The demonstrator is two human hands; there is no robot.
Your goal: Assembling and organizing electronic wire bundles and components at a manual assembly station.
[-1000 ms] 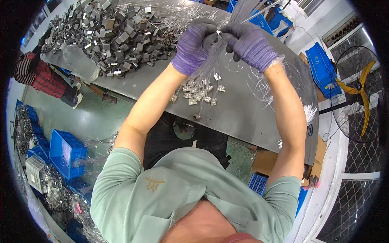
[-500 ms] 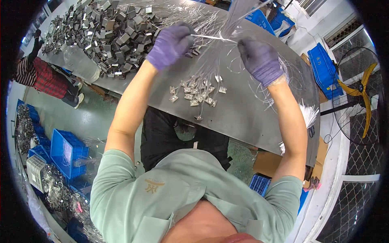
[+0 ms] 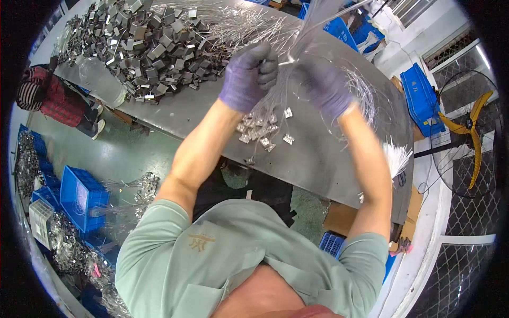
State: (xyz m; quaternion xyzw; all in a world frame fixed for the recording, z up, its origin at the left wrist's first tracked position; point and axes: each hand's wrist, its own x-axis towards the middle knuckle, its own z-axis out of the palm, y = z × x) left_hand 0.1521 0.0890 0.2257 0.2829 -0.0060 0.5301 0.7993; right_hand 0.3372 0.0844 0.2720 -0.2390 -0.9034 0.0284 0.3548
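Note:
A bundle of thin clear wires [image 3: 303,38] runs down across the grey table, with small silvery metal pieces [image 3: 265,130] fanned out at its near ends. A white tie [image 3: 289,60] crosses the bundle between my hands. My left hand [image 3: 252,74], in a purple glove with dark fingers, is closed beside the bundle, and the left part of the tie runs to its curled fingers. My right hand [image 3: 327,87], gloved alike, is close to the bundle on its right. Motion smears its fingers, so its grip does not show.
A large heap of grey metal blocks [image 3: 154,50] covers the table's far left. Loose wire coils [image 3: 363,95] lie to the right, near a white strand bunch [image 3: 397,156]. A yellow-bladed fan [image 3: 471,127] and blue crates [image 3: 421,100] stand at right. Another person [image 3: 58,103] stands at left.
My hands have come closer together: the left moved right and slightly nearer, the right moved left. The tie, stretched wide between them before, now spans a short gap.

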